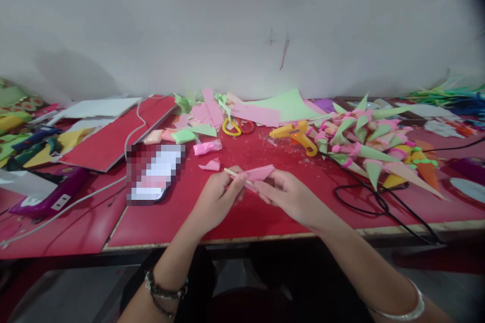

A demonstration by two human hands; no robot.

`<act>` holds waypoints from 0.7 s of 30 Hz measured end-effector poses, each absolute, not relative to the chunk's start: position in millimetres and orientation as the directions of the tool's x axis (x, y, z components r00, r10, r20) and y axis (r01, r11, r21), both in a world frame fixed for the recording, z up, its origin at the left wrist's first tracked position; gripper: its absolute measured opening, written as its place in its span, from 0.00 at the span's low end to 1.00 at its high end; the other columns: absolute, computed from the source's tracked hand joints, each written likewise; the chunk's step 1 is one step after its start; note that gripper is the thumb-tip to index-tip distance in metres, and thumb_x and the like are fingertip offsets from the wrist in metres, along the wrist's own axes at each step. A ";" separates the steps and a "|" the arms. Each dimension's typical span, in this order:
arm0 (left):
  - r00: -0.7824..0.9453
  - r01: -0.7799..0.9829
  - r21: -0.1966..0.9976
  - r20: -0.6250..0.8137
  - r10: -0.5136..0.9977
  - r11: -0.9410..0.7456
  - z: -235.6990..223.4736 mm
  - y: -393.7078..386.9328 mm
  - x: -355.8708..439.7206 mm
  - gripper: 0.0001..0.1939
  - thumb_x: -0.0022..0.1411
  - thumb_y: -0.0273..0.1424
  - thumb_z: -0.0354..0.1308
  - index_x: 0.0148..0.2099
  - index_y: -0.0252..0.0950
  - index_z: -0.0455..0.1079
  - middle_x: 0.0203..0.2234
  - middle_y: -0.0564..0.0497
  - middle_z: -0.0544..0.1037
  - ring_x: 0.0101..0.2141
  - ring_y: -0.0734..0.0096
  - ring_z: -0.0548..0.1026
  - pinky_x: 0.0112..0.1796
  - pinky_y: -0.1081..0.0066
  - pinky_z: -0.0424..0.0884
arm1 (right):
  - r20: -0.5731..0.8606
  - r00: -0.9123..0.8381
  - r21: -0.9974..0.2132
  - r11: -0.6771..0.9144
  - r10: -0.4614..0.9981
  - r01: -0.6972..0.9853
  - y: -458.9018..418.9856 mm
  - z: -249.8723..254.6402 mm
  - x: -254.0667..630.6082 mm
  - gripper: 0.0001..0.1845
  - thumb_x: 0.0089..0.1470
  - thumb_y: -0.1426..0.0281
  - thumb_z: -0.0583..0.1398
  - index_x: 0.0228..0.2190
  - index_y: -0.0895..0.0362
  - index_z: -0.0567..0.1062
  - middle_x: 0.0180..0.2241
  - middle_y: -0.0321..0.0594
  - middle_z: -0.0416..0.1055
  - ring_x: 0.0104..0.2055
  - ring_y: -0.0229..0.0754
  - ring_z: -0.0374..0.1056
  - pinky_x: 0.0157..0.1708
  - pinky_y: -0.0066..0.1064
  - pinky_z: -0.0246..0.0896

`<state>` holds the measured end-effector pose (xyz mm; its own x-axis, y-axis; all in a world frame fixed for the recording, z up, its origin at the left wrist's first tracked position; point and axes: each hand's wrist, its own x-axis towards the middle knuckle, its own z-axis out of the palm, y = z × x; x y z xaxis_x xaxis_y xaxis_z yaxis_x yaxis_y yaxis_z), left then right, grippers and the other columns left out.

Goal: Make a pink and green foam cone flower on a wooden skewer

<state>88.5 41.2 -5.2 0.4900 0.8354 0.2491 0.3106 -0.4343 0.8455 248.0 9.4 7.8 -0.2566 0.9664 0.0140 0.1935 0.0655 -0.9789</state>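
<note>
My left hand [222, 194] is closed, pinching a thin pale stick [231, 172] that lies along a folded piece of pink paper [261, 172]. The pink paper is gripped at its other side by my right hand [286, 192], also closed. Both hands meet just above the red table [242, 222] near its front edge. Beyond my left hand lies a small curled pink scrap [210, 165], with a bright pink packet [207, 147] behind it. A yellow glue gun [295, 136] rests past my right hand. My lower fingers are partly hidden.
Several green and pink paper cones [364, 136] are heaped at the right, beside a looping black cable [364, 207]. Yellow-handled scissors [231, 127] lie among paper sheets [261, 112] at the back. To the left are a blurred-out phone [157, 174] and a red board [121, 133].
</note>
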 end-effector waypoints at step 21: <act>0.520 0.202 0.969 0.020 0.854 -0.146 -3.7 40.7 89.6 0.23 0.63 0.40 0.39 0.21 0.34 0.60 0.14 0.55 0.65 0.19 0.77 0.64 0.25 0.76 0.62 | 0.299 -0.238 -0.584 0.375 0.924 0.720 8.9 -0.8 244.6 0.14 0.54 0.65 0.52 0.36 0.57 0.74 0.30 0.41 0.74 0.28 0.39 0.67 0.28 0.27 0.57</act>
<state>89.6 40.7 -3.7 0.5200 0.8539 0.0201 0.2019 -0.1457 0.9685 244.6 8.9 -0.8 -0.2384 0.9241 0.2988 0.7202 0.3746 -0.5840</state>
